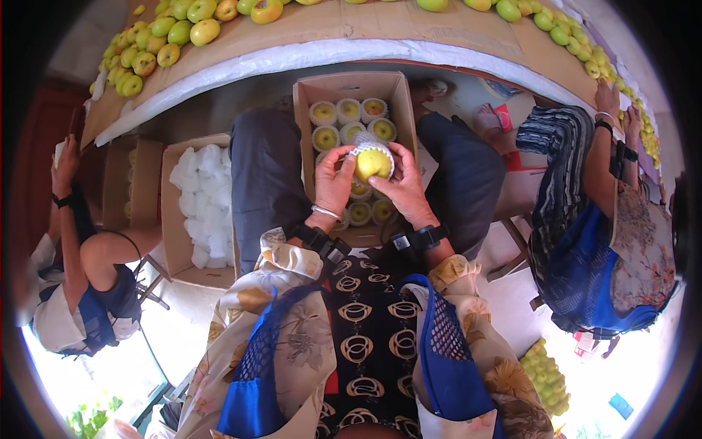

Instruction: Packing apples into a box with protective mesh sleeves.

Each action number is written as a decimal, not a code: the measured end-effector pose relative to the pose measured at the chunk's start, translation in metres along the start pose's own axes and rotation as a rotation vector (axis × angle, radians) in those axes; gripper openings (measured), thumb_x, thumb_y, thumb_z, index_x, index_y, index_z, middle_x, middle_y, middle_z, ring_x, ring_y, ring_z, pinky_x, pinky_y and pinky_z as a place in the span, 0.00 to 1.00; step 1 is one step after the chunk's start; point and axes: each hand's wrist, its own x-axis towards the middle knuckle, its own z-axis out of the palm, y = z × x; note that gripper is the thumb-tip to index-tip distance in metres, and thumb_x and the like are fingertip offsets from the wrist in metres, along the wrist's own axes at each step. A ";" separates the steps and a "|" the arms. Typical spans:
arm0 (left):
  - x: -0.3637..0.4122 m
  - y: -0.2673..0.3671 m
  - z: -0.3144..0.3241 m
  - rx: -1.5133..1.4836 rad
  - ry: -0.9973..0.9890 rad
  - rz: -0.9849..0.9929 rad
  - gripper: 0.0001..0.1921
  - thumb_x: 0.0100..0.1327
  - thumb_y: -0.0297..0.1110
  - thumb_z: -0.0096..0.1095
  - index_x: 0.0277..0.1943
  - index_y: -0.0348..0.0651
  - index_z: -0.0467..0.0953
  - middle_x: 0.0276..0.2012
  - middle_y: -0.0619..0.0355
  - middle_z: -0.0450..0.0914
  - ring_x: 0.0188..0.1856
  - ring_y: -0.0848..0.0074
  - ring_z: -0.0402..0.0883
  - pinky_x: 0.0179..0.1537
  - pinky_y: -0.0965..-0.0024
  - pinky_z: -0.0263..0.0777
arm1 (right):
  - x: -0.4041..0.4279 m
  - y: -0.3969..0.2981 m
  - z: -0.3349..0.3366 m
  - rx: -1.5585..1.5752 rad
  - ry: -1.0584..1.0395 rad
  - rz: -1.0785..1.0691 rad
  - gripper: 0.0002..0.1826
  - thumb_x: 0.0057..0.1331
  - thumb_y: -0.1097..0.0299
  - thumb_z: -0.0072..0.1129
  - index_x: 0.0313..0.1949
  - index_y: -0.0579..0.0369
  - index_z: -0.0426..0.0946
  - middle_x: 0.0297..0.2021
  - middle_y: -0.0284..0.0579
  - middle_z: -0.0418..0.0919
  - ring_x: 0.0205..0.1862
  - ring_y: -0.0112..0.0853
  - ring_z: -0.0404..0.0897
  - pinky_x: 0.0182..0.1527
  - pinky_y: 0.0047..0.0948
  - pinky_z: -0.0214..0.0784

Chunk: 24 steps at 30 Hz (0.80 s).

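Between both hands, above an open cardboard box [357, 82], is a yellow-green apple [373, 165] with a white foam net sleeve [368, 144] partly around it. My left hand [335, 178] grips the apple and sleeve from the left. On the right, my right hand [405, 185] holds them too, its thumb against the lower part of the apple. Inside the box sit several rows of apples in foam nets, such as the netted apple [324, 138]; the hands hide some of them.
A cardboard box of white foam nets [205, 203] stands left of my legs. Ahead, a cardboard-covered table [307, 27] bears piles of apples [145, 52]. One person [77, 263] sits at the left, another [609, 230] at the right with hands at the apples. Another box [118, 181] holds netted apples.
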 end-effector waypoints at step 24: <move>-0.013 0.039 0.008 0.779 -0.285 0.730 0.09 0.50 0.22 0.59 0.36 0.40 0.76 0.31 0.54 0.74 0.32 0.65 0.75 0.32 0.70 0.69 | 0.001 0.021 0.007 0.134 0.012 -0.026 0.34 0.49 0.83 0.58 0.56 0.55 0.55 0.48 0.40 0.66 0.49 0.25 0.67 0.48 0.22 0.65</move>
